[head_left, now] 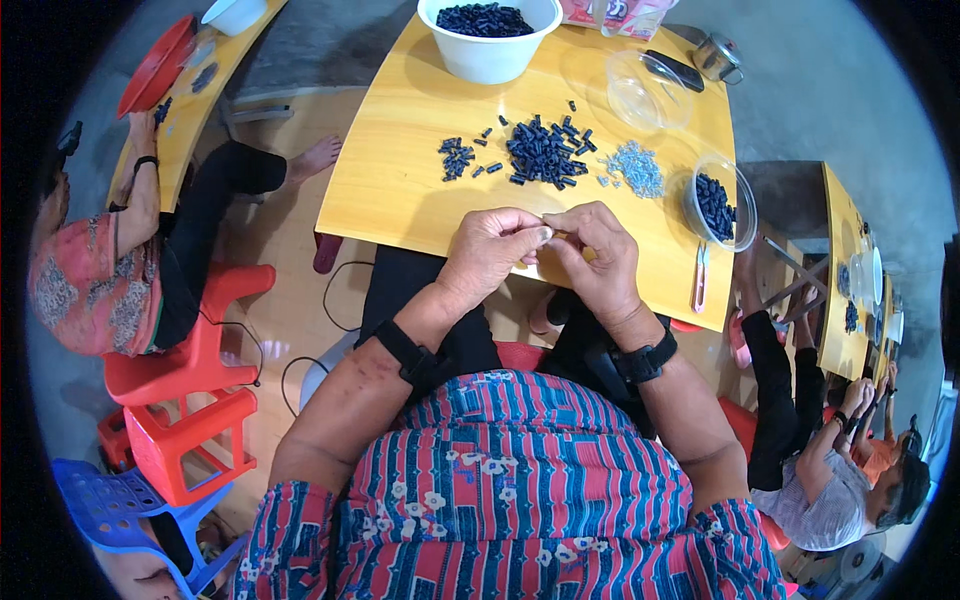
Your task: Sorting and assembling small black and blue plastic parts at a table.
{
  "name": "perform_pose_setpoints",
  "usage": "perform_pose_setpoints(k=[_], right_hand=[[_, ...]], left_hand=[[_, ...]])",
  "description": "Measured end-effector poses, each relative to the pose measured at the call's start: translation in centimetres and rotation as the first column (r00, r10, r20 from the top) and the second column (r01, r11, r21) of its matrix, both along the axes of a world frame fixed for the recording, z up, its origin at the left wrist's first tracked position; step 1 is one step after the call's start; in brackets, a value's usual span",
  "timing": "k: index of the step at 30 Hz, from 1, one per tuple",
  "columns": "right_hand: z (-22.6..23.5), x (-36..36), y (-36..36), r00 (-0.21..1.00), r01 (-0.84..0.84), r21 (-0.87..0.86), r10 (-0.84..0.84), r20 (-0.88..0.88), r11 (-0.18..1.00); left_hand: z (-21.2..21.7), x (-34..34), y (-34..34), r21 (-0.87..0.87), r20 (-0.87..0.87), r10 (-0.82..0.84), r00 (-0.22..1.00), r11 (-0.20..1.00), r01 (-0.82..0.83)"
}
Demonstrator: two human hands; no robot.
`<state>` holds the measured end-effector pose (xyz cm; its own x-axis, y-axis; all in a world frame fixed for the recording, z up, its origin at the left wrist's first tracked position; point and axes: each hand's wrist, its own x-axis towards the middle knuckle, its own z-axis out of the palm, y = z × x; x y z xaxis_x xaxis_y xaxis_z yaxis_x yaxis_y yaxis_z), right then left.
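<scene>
The yellow wooden counter fills the middle of the view, its near edge just beyond the person's lap. At its far edge stands a white bowl heaped with small dark blue pieces. A clear plastic lid lies right of it, and a clear tub partly filled with the same dark pieces sits near the right edge. A main pile of dark blue plastic parts lies mid-counter, with a smaller cluster to its left and a little heap of pale, clear bits to its right.

Both hands meet over the near edge. The left hand is curled nearly shut, thumb and forefinger pinched at the tips; the right hand is curled the same way, its fingertips touching the left's. Between them sits something tiny (only a pale speck shows, so what it is cannot be told), held above the counter edge and well apart from the piles.

To do this fitting well, I judge that the pinch should stay light and at the very fingertips, the wrists braced against the counter edge, and the two bits lined up squarely before pressing, since a skewed push could flick so small a piece away.

Other people sit at counters to either side, on red stools.
</scene>
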<state>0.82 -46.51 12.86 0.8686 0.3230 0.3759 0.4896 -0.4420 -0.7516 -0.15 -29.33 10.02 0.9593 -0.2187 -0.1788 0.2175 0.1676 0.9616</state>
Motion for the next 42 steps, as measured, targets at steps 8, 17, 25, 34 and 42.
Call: perform_pose_setpoints(k=[8, 17, 25, 34, 42], right_hand=[[0.3, -0.5, 1.0, 0.994, 0.052, -0.052, -0.046, 0.104, 0.997], [0.8, 0.2, 2.2, 0.989, -0.089, -0.17, 0.107, 0.098, 0.981], [0.7, 5.7, 4.7, 0.916, -0.102, -0.34, 0.222, 0.334, 0.935], [-0.2, 8.1, 6.8, 0.858, -0.078, -0.523, 0.324, 0.399, 0.849], [-0.5, 7.7, 6.7, 0.823, -0.075, -0.611, 0.395, 0.408, 0.788]], left_hand=[[0.2, -0.2, 0.3, -0.028, -0.044, 0.006, 0.999, 1.0, -0.007], [1.0, -1.3, 1.7, -0.099, -0.124, 0.05, 0.991, 0.993, -0.062], [-0.3, -1.9, 3.4, 0.18, 0.086, 0.181, 0.98, 0.964, -0.194], [-0.4, -2.1, 3.6, 0.185, 0.123, 0.132, 0.984, 0.971, -0.154], [-0.5, -1.9, 3.1, 0.201, 0.211, 0.2, 0.957, 0.949, -0.243]])
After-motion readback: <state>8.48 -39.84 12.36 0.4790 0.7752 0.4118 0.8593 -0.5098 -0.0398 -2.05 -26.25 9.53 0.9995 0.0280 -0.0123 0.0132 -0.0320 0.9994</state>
